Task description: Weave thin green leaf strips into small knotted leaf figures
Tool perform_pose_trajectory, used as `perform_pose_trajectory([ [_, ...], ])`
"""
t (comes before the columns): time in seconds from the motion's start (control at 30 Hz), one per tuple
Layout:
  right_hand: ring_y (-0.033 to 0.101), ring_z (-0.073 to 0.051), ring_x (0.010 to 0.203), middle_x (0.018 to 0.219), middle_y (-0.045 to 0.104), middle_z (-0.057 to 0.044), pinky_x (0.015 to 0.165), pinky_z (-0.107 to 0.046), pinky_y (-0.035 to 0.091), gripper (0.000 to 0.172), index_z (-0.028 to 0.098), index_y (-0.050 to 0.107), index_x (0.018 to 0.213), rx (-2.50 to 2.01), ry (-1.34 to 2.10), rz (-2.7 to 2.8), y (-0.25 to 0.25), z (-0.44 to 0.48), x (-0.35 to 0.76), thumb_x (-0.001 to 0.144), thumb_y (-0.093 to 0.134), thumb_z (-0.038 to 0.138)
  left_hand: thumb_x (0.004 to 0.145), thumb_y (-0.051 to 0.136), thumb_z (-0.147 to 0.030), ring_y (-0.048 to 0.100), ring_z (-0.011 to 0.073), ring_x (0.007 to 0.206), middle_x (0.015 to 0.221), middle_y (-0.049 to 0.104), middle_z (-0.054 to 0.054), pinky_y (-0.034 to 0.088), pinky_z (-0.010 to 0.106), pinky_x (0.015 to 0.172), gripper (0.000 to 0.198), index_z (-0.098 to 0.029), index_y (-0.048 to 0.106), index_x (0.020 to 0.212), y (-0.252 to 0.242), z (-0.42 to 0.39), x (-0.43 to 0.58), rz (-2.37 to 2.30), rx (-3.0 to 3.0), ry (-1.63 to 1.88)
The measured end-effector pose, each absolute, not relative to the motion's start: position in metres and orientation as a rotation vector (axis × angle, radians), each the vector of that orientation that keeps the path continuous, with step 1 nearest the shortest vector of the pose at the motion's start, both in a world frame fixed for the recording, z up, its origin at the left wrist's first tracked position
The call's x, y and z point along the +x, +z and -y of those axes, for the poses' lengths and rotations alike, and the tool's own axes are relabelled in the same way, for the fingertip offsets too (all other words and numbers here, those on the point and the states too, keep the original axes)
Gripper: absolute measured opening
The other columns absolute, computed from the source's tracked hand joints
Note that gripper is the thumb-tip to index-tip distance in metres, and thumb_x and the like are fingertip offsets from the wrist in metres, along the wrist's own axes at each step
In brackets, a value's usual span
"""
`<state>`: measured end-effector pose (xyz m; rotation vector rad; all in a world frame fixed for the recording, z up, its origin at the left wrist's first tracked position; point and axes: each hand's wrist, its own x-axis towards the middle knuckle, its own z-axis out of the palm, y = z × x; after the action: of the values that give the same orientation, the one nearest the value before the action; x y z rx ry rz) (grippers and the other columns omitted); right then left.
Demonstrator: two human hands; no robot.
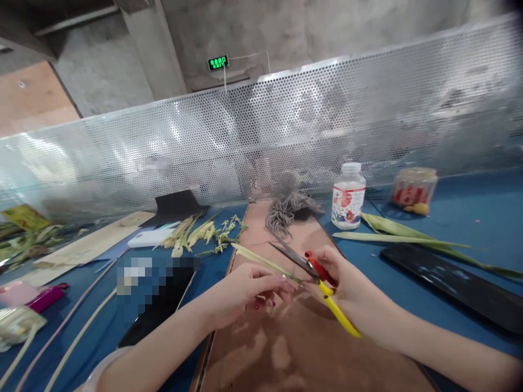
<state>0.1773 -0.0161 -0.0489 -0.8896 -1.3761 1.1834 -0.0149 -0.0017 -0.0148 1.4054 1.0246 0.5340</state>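
My left hand (245,288) pinches a narrow pale green leaf strip (261,261) that slants up to the left over a brown board (294,348). My right hand (341,277) grips scissors (310,269) with a red pivot and yellow handles. The dark blades are parted and point up-left, right beside the strip near my left fingertips. Both hands hover just above the board, close together.
A bundle of grey cord (286,212) lies at the board's far end. A plastic bottle (348,196), a jar (413,188), long green leaves (400,237) and a black phone (453,286) are on the blue table to the right. Cut leaf scraps (200,231), a white case (149,238) and a perforated metal screen (286,136) lie beyond.
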Motion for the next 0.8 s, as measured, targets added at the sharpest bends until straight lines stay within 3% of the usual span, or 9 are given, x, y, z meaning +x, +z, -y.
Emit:
perform_pose_trajectory([
  [0.2, 0.053, -0.013, 0.067, 0.069, 0.054, 0.002, 0.064, -0.026, 0.046, 0.033, 0.021, 0.046, 0.076, -0.907, 1.153, 1.397, -0.052, 0.015, 0.176, 0.060, 0.074, 0.022, 0.079, 0.059, -0.042, 0.046, 0.0061, 0.057, 0.083, 0.067, 0.007, 0.023, 0.017, 0.048, 0.032, -0.014, 0.072, 0.085, -0.016, 0.000, -0.014, -1.021, 1.369, 0.527],
  [0.4, 0.054, -0.014, 0.068, 0.073, 0.056, 0.001, 0.063, -0.027, 0.046, 0.034, 0.021, 0.046, 0.079, -0.931, 1.110, 1.457, -0.056, 0.013, 0.177, 0.059, 0.074, 0.021, 0.076, 0.062, -0.039, 0.047, 0.0070, 0.054, 0.067, 0.063, 0.004, 0.026, 0.018, 0.047, 0.027, -0.013, 0.071, 0.077, -0.016, 0.001, -0.013, -1.021, 1.421, 0.553],
  [0.67, 0.054, -0.014, 0.069, 0.076, 0.055, 0.001, 0.066, -0.028, 0.047, 0.043, 0.022, 0.042, 0.079, -0.910, 1.171, 1.417, -0.059, 0.010, 0.178, 0.059, 0.078, 0.033, 0.074, 0.064, -0.036, 0.053, 0.0111, 0.062, 0.074, 0.068, 0.004, 0.038, 0.021, 0.057, 0.022, -0.015, 0.071, 0.076, -0.017, -0.002, -0.014, -1.147, 1.771, 0.674],
  [0.8, 0.053, -0.012, 0.067, 0.074, 0.054, 0.002, 0.062, -0.025, 0.044, 0.041, 0.021, 0.043, 0.080, -0.890, 1.232, 1.391, -0.063, 0.010, 0.179, 0.063, 0.076, 0.036, 0.071, 0.068, -0.035, 0.048, 0.0105, 0.055, 0.066, 0.066, 0.002, 0.035, 0.022, 0.053, 0.019, -0.017, 0.073, 0.074, -0.019, -0.003, -0.014, -1.204, 1.979, 0.736],
])
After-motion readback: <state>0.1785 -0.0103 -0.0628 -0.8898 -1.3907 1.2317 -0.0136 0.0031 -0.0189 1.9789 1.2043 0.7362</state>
